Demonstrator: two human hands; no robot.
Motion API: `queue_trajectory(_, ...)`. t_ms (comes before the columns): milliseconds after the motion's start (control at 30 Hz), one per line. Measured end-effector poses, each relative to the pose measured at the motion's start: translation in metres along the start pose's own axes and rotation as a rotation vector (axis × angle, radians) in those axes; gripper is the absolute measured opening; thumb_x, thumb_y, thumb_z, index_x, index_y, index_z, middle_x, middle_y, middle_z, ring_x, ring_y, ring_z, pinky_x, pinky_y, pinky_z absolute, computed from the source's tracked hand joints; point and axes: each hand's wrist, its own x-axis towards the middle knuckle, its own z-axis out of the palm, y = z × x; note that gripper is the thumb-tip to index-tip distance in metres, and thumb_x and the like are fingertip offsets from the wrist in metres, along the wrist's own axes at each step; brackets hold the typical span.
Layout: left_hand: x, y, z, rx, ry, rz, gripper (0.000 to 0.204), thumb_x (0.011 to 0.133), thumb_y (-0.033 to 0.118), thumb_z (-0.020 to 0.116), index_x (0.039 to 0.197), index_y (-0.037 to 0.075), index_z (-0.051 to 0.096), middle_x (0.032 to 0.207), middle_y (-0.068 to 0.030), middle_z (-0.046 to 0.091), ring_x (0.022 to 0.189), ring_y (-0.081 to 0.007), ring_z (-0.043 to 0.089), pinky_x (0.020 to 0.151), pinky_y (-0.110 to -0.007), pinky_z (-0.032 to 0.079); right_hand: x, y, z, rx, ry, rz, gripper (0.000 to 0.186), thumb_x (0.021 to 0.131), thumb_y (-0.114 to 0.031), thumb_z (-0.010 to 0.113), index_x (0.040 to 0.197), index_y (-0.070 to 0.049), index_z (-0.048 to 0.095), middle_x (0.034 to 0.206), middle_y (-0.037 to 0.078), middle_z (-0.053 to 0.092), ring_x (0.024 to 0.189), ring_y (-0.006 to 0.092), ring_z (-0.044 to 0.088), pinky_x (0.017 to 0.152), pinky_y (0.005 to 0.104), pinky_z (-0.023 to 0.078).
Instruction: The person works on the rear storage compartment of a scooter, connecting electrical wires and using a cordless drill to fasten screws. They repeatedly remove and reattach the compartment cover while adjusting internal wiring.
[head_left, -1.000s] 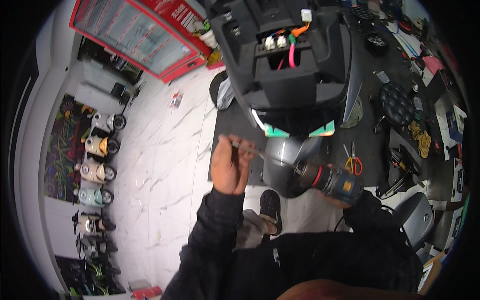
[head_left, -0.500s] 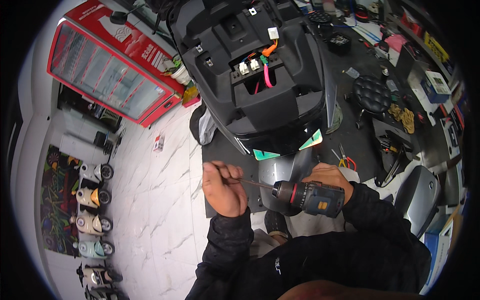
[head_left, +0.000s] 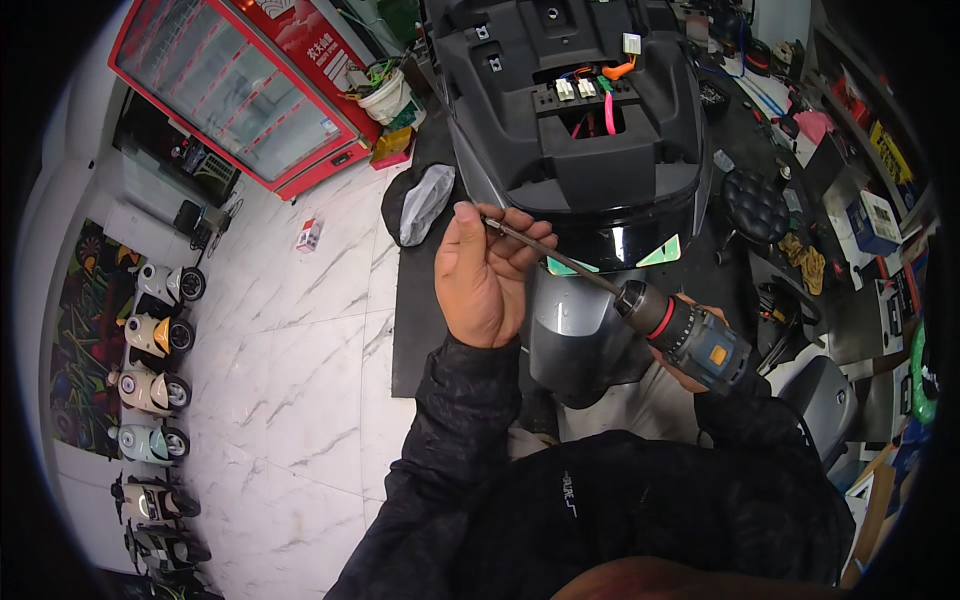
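A cordless drill [head_left: 700, 345] in dark grey with a red ring is gripped in my right hand [head_left: 677, 377], which is partly hidden behind it. From its chuck a long thin driver bit [head_left: 565, 262] slants up to the left. My left hand [head_left: 488, 285], palm up, has its thumb and curled fingers closed around the far end of that bit. Whether something small sits on the tip, I cannot make out. Just beyond stands the rear of a black scooter [head_left: 600, 180] with its top uncovered, white connectors [head_left: 575, 90] and a pink cable [head_left: 609, 112] exposed.
A silver-grey rear fender [head_left: 572, 325] lies below the scooter's tail. To the right are a black round stool [head_left: 755, 205], brown gloves [head_left: 803, 262] and a cluttered bench. A red glass-door fridge [head_left: 250, 100] stands at the far left, above a row of small scooters [head_left: 150, 390].
The drill has tilted so that its bit points more steeply up to the left. My left hand has risen along with the bit's end. The scooter sits further right in view.
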Motion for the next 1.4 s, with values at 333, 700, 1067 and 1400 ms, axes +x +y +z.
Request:
queue_trajectory(333,0.004,0.010,-0.008,0.369,0.069,-0.081,0.043,0.116,0.039,0.059,0.108,-0.003,0.065,0.096,-0.0200,0.077,0.080,-0.0287,0.081,0.069,-0.034,0.067,0.020,-0.017,-0.006,-0.287,-0.042,-0.263,0.032,0.076,-0.010,0.088,0.105,-0.003,0.078,0.093,0.008,0.078,0.083,0.0284,0.077,0.085,0.0400,0.059)
queue_trajectory(700,0.007,-0.008,0.008,0.746,-0.003,0.225,0.044,0.114,0.031,0.062,0.143,-0.003,0.059,0.117,-0.0155,0.075,0.106,-0.0224,0.073,0.094,-0.036,0.058,0.017,-0.025,-0.038,-0.226,0.096,-0.340,0.030,0.086,-0.010,0.086,0.113,-0.002,0.076,0.102,0.009,0.079,0.094,0.0253,0.076,0.090,0.0405,0.059)
queue_trajectory(1067,0.043,-0.068,-0.011,1.919,-0.231,0.753,0.111,0.090,0.049,0.085,0.171,-0.003,0.029,0.180,-0.0309,0.018,0.166,-0.0549,0.014,0.133,-0.063,0.019,0.103,-0.023,-0.106,-0.493,0.839,-0.158,0.024,0.082,-0.012,0.084,0.102,-0.001,0.076,0.091,0.020,0.078,0.087,0.0407,0.078,0.077,0.0439,0.061)
queue_trajectory(1400,0.043,-0.070,-0.016,1.906,-0.235,0.701,0.112,0.092,0.048,0.084,0.172,-0.002,0.025,0.181,-0.0290,0.013,0.167,-0.0541,0.009,0.133,-0.064,0.016,0.120,0.000,-0.101,-0.643,0.783,0.041,0.033,0.082,-0.019,0.090,0.108,-0.003,0.078,0.100,0.019,0.079,0.095,0.0445,0.074,0.083,0.0483,0.061)
